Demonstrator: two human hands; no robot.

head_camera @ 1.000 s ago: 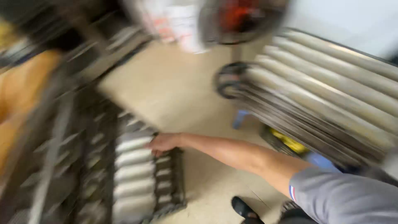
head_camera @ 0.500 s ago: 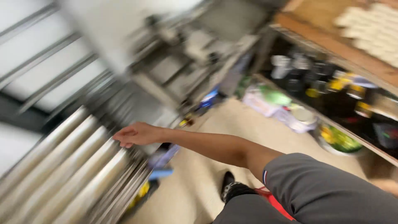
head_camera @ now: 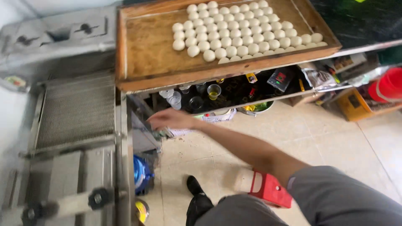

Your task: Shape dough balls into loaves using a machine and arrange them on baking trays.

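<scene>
Head view: one arm is reaching out from the lower right, and which arm it is cannot be told for sure; it reads as the right hand [head_camera: 171,119], blurred by motion, fingers stretched forward, whether loose or gripping cannot be told. The other hand is lying out of frame. The hand is hovering beside the steel machine [head_camera: 75,125] at its right edge, just below the wooden tray [head_camera: 142,54]; contact with the machine is too smeared to judge. Dough balls [head_camera: 238,29] are sitting in rows in the tray's upper right part, the far rows cut off by the frame top. The shelf [head_camera: 234,90] beneath is lying in shadow, cups and small packets hard to make out. A red stool [head_camera: 270,190] is partly hiding behind the grey sleeve. Half a second ago the hand was resting on ribbed metal trays; now those are gone from sight and the tray and shelf are filling the frame.
</scene>
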